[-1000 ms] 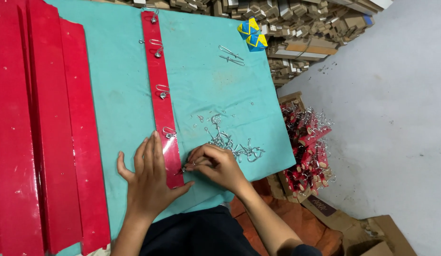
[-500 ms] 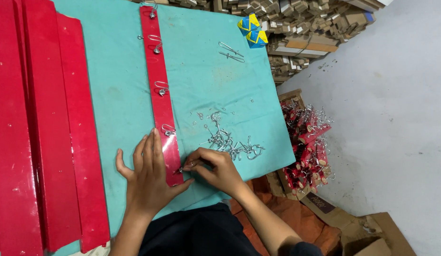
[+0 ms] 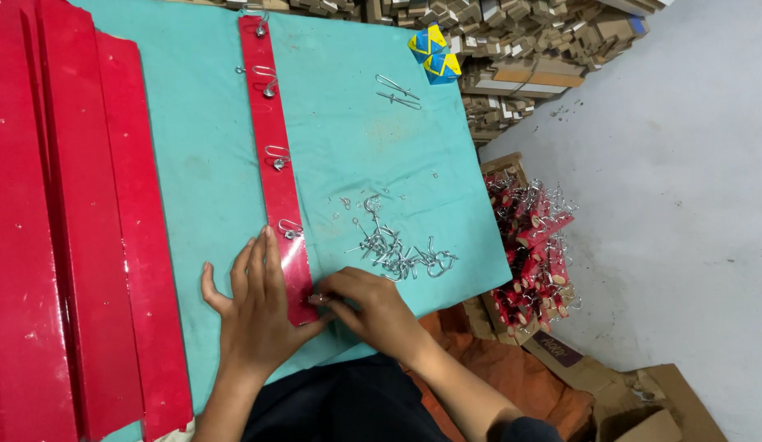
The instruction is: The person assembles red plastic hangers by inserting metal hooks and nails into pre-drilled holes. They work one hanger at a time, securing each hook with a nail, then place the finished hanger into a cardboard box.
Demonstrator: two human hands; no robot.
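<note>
A long red strip [image 3: 274,155] lies lengthwise on the teal cloth-covered table [image 3: 201,164], with several metal hooks fixed along it. My left hand [image 3: 254,315] lies flat, fingers spread, pressing the near end of the strip. My right hand [image 3: 373,309] pinches a small metal hook against the strip's near right edge. A loose pile of metal hooks [image 3: 397,250] lies just beyond my right hand.
Wide red panels [image 3: 62,229] cover the left of the table. Two loose hooks [image 3: 397,88] and a blue-and-yellow folded object [image 3: 432,54] lie at the far side. A box of finished red strips with hooks [image 3: 532,254] stands on the floor at right. Stacked cardboard pieces [image 3: 520,49] fill the back.
The view has shifted slightly. My right hand has drawn in closer to the strip's near end; my left hand stays pressed flat on it.
</note>
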